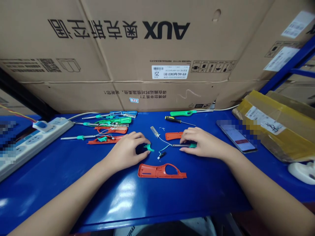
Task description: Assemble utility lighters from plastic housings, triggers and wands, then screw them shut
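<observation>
My left hand point(130, 149) is closed in a pinch on a small green plastic trigger point(149, 147), just above the blue tabletop. My right hand point(198, 141) grips a metal lighter tube point(177, 145) with a green collar; thin wires run from it to a small black igniter point(162, 155). A clear fuel tank point(155, 131) lies at the end of another lead from that tube. Nearest me, an orange handle half point(152, 171) lies with its inside up. The second orange half point(172, 135) is partly hidden behind my right fingers.
Several opened lighters point(108, 122) lie at the back left, beside a white power strip point(34, 141). A screwdriver point(173, 119) and a green lighter point(183, 113) lie at the back. A phone point(237, 136) and yellow-taped box point(270, 124) are right; a large carton point(137, 52) stands behind.
</observation>
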Demonstrator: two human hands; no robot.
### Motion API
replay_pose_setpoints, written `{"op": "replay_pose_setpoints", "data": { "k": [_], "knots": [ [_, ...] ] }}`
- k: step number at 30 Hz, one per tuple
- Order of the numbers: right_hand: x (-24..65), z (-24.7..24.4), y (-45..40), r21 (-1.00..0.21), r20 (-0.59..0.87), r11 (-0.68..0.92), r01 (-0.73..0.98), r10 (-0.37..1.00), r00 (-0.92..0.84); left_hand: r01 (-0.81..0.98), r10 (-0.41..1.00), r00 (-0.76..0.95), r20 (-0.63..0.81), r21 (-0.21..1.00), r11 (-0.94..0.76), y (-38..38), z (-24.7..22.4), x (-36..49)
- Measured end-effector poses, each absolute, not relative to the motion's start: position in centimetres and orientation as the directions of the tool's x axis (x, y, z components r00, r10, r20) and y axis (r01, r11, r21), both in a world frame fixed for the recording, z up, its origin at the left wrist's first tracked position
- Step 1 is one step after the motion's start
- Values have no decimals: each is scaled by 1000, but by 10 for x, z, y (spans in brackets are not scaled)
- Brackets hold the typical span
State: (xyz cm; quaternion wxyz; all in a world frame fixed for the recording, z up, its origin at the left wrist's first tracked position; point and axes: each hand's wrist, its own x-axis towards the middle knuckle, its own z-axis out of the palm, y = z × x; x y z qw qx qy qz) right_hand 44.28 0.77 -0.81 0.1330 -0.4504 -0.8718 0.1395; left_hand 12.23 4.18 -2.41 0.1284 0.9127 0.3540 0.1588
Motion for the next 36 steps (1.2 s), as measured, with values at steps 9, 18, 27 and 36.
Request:
{"op": "replay_pose_setpoints", "data": {
  "k": [9,18,27,36],
  "knots": [
    [449,-12,11,-356,28,518,778,838,-545,541,643,729,236,376,-752,36,-23,128],
    [413,-26,1,-326,231,632,703,774,-589,448,556,816,156,436,-781,16,-16,138],
    [399,-41,1,-492,330,629,602,775,-539,438,516,852,86,423,-794,9,-22,141],
    [408,-30,-1,-679,191,426,598,889,-416,436,570,784,244,436,-787,20,-22,144]
  ]
}}
